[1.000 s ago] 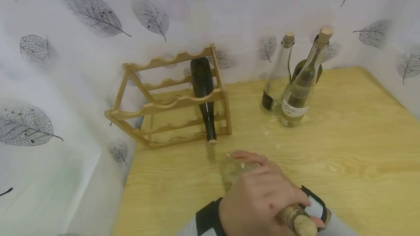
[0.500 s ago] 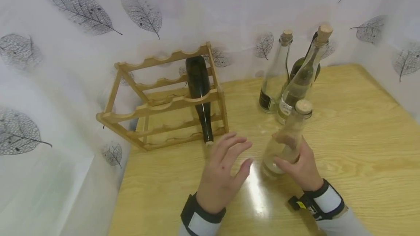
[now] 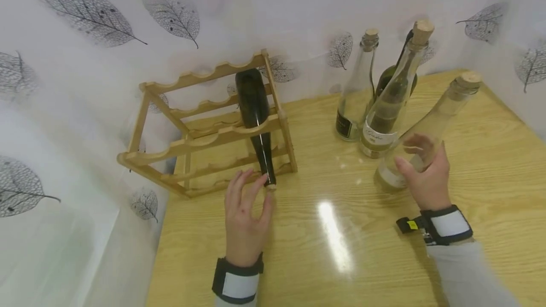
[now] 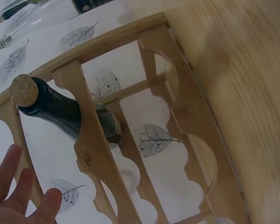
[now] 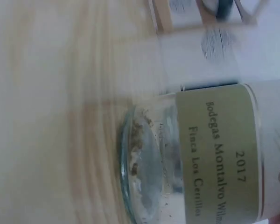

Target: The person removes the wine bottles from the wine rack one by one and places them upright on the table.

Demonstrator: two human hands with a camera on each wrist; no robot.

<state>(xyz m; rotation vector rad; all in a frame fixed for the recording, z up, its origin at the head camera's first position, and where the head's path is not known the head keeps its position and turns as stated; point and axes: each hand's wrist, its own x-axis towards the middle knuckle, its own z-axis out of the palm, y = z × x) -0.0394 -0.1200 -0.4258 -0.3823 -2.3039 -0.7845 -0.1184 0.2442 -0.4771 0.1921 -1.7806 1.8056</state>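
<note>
In the head view my right hand [image 3: 431, 184] grips a clear corked glass bottle [image 3: 445, 112] by its lower body. The bottle leans a little to the right. Close up in the right wrist view, its green-and-white label [image 5: 219, 149] and glass base show, the base right at the tabletop. My left hand [image 3: 244, 221], fingers spread and bent slightly, is near the corked neck of a dark wine bottle [image 3: 252, 98]. That bottle lies in the upper tier of a wooden wine rack [image 3: 230, 134], neck sloping toward me. The left wrist view shows its cork [image 4: 24, 91] apart from the fingers.
Behind my right hand stand a clear bottle with a black label [image 3: 356, 94], a clear bottle with a white label [image 3: 379, 129] and a green bottle [image 3: 386, 79]. A leaf-patterned wall covering [image 3: 298, 8] borders the wooden table [image 3: 307, 269] behind and at left.
The hands have separated. My right hand has carried the clear bottle right and away from me, beside the standing bottles. My left hand has let go of it and moved left toward the rack.
</note>
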